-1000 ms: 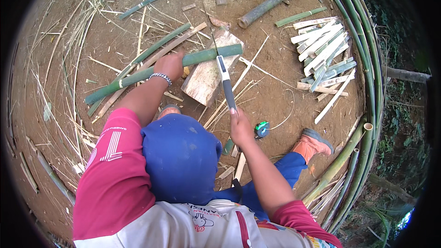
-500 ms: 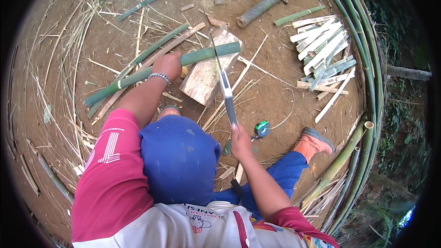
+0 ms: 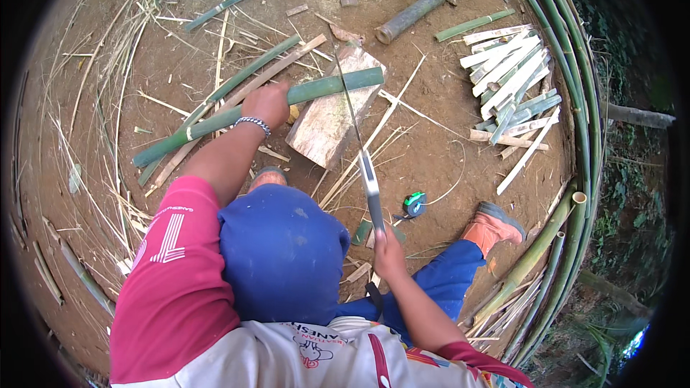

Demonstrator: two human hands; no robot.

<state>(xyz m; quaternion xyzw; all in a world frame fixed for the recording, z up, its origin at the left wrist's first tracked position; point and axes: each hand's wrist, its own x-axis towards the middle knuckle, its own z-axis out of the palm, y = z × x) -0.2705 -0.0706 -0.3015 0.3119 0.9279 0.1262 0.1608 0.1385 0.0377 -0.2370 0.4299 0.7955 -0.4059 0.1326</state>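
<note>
My left hand point(image 3: 267, 106), with a chain bracelet at the wrist, is wrapped round a green bamboo pole point(image 3: 325, 87). The pole slants up to the right, its far part resting across a pale wooden block point(image 3: 323, 133). In my right hand point(image 3: 389, 253) is the dark handle of a handsaw point(image 3: 369, 179). Its narrow blade crosses the bamboo near the right end, over the block. How deep the teeth sit in the bamboo cannot be made out.
A pile of split bamboo pieces point(image 3: 514, 75) lies at the right, inside long curved bamboo poles point(image 3: 586, 115). A tape measure point(image 3: 414, 205) rests right of the saw handle. A thick bamboo length point(image 3: 438, 1) lies farther off. Thin strips point(image 3: 122, 93) litter the left ground.
My right hand has drawn the saw back toward me and slightly right, so more blade shows on the near side of the bamboo. My left hand keeps its grip.
</note>
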